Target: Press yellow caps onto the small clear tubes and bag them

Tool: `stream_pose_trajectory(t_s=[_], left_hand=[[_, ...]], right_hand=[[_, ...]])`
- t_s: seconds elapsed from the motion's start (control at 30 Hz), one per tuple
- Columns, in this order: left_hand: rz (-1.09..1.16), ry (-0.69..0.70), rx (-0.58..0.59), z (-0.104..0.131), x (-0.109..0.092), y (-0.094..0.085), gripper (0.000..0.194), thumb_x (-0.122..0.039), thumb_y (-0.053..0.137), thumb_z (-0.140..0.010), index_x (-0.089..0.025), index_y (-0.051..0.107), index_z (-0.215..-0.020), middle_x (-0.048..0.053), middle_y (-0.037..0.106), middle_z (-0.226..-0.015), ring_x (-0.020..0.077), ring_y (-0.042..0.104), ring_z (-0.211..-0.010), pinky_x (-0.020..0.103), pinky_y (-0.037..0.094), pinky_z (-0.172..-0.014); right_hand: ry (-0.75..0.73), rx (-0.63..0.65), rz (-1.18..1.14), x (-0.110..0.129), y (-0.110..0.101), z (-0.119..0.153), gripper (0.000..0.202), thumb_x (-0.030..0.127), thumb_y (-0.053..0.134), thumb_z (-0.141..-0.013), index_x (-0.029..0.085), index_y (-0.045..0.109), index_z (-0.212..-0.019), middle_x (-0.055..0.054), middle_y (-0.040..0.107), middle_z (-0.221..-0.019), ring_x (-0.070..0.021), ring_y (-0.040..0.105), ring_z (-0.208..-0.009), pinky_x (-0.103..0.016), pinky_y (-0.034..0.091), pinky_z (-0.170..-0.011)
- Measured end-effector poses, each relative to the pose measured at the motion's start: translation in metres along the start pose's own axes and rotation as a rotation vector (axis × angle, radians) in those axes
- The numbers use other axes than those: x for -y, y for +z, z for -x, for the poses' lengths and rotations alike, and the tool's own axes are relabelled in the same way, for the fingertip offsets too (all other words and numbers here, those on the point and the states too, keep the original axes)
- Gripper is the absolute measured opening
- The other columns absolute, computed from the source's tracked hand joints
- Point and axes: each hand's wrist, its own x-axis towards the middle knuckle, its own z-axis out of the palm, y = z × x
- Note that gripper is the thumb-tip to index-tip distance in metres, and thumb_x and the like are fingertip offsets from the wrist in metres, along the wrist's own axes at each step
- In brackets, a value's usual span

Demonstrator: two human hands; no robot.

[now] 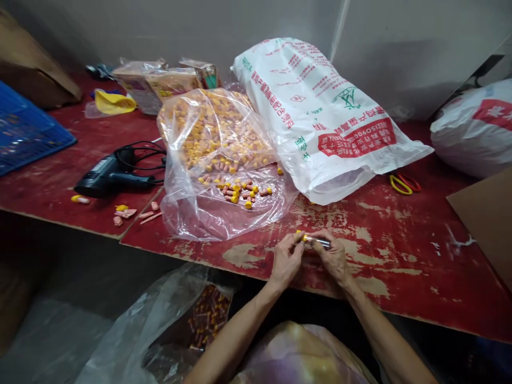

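Both hands meet over the front edge of the worn red table (244, 256). My left hand (287, 258) pinches the yellow end of a small tube (310, 239). Around the dark, shiny other end of that tube are the closed fingers of my right hand (333, 258). Beyond my left hand, a clear plastic bag (188, 208) holds many yellow-capped pieces, and several pink-and-yellow tubes (248, 192) lie loose on its open mouth. A second clear bag (132, 320), below the table edge, has many similar tubes inside.
A black heat gun (106, 173) with a coiled cord lies at the left, near a blue crate (30, 128). A white printed sack (292, 101) lies behind my hands. Scissors (401, 184) and a cardboard piece (486, 218) are at the right. Packaged boxes (172, 82) stand at the back.
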Motion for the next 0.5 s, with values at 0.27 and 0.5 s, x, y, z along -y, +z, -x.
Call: stream_pose_trajectory(t_s=[0.27,0.5], left_hand=[[-0.994,0.123,-0.467,-0.096,0.016,-0.094,0.031,-0.031,0.054,-0.081,-0.01,0.058,-0.104,0.02,0.055,-0.109,0.0348,0.049,-0.106,0.045,0.039,-0.091],[-0.944,0.186,-0.506,-0.102,0.031,-0.108,0.027,-0.027,0.049,-0.082,-0.013,0.059,-0.103,0.011,0.062,-0.085,0.0255,0.057,-0.082,0.038,0.043,-0.08]], right_hand=[[-0.202,-0.054,0.507,-0.031,-0.03,-0.06,0.028,0.039,0.047,-0.088,0.018,0.061,-0.1,-0.009,0.06,-0.094,-0.024,0.055,-0.087,-0.037,0.044,-0.079],[-0.156,-0.18,0.812,-0.033,-0.056,-0.116,0.025,0.026,0.042,-0.09,0.014,0.064,-0.096,-0.012,0.062,-0.097,-0.0234,0.055,-0.095,-0.034,0.044,-0.087]])
